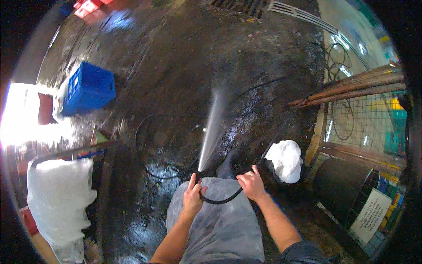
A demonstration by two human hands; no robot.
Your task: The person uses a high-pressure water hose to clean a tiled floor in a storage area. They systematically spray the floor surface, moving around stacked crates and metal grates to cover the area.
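My left hand [192, 200] is closed around a black spray nozzle [199, 176] in front of my body. A white jet of water [209, 136] fans from it toward the wet dark floor [184, 66]. From the nozzle a black hose [222, 202] loops across to my right hand [252, 184], whose fingers are wrapped round it. Past that hand the hose drops to the floor, and its full run is hard to follow. Below both hands hangs a pale, see-through apron [220, 229].
A blue plastic crate [93, 90] stands at the left. Nearer is a rough white block-like mass [60, 200]. At right lies a crumpled white bag [285, 160], with wooden beams [351, 86] and wire mesh beyond. A slotted drain grate [303, 16] crosses the far floor.
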